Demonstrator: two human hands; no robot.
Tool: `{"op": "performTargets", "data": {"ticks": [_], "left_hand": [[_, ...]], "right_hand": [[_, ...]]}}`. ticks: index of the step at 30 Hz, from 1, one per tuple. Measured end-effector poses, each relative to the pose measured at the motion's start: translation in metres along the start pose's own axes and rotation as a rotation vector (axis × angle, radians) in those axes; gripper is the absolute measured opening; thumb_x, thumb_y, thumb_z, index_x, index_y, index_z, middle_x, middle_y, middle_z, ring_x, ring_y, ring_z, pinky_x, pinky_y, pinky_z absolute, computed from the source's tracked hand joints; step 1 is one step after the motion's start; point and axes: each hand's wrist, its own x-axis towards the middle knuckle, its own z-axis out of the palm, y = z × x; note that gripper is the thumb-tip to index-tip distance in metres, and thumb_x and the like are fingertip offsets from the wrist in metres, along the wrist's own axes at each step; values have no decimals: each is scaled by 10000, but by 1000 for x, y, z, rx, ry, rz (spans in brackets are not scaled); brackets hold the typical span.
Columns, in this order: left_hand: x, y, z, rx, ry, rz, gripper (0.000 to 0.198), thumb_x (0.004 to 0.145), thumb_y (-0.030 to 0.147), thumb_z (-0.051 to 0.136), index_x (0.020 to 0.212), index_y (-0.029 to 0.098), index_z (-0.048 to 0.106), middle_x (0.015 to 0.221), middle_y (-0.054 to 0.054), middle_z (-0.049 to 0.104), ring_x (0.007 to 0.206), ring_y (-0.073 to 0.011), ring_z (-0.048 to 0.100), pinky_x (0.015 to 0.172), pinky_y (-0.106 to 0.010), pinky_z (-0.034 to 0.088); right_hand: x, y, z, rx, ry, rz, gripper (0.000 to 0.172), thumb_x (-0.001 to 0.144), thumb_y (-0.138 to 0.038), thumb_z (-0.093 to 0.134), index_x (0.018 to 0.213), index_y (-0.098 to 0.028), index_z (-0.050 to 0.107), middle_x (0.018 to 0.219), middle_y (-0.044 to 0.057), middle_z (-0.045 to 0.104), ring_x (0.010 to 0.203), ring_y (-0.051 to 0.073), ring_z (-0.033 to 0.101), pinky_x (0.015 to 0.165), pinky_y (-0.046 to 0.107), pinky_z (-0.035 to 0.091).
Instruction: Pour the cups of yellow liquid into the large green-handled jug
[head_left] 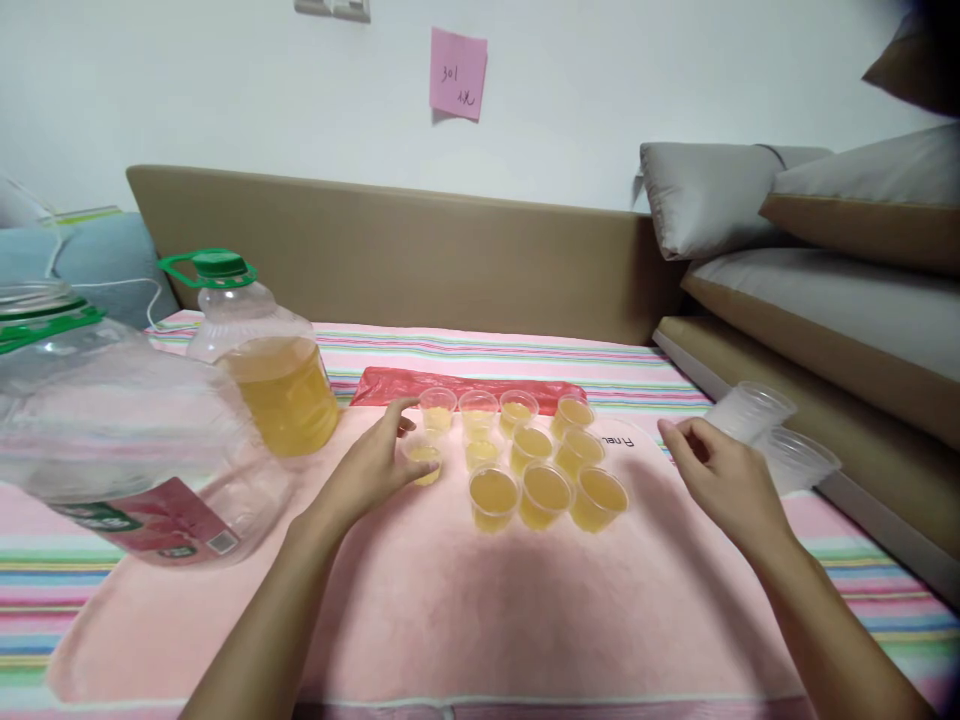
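My left hand (379, 450) is beside the leftmost small plastic cup (429, 472) of a group of clear cups. Its thumb overlaps the cup's near side while the other fingers curve apart behind; no firm grip shows. Several cups hold yellow juice, such as the front cup (493, 498) and the right-hand cup (600, 498); those at the back left look less full. Well to the right, my right hand (724, 480) hovers with loosely bent fingers, thumb apart, and nothing visible in it. Nearest to it are stacked clear cups (750, 410), partly behind the hand.
At left stand a large clear jug (142, 430) and a green-capped bottle (281, 390) part-filled with yellow juice. A red plastic bag (472, 385) lies behind the cups on the pink mat (450, 620). Grey and brown cushions (832, 300) are piled at right.
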Motion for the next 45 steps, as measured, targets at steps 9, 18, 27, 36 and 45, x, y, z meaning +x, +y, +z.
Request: {"op": "performTargets", "data": {"ticks": [9,18,27,36,45], "left_hand": [[-8,14,-21,-138,14,70,886,809,538,865,1556,283,462,1286,-110,716,1307,-345,697,1187,-581,526],[-24,52,-36,-353,-16,208,867,877,452,875,1608,334,424,1326,-94,713,1309,-320,702,1171,-533,563],[-26,82,-37,-604,-77,216,909,853,396,894,1618,376,402,1403,-119,659,1268,-324,735,1084,-519,642],[-10,121,-9,-703,45,252,904,821,479,931,1567,387,430,1541,-123,590,1483,-366,607,1179,-561,581],[-7,66,-18,-538,306,7,621,946,566,759,1433,272,510,1510,-151,614,1418,-337,635,1182,-548,548]], "right_hand": [[-39,-108,12,606,-390,-301,381,973,-624,742,1089,-261,719,1066,66,788,934,223,759,782,349,626],[-39,-164,66,930,-657,-175,917,680,-500,1043,1460,-275,617,1578,131,658,1521,320,608,1325,571,473],[-42,-169,64,1123,-800,-195,808,705,-378,1043,1396,-332,626,1581,76,671,1508,285,635,1263,482,555],[-33,-145,58,1208,-517,-203,614,871,-466,933,1392,-315,645,1487,75,742,1424,286,694,1215,471,573],[13,-91,43,1019,-250,-97,644,801,-567,940,1349,-327,699,1360,71,795,1281,313,768,1145,510,607]]}}
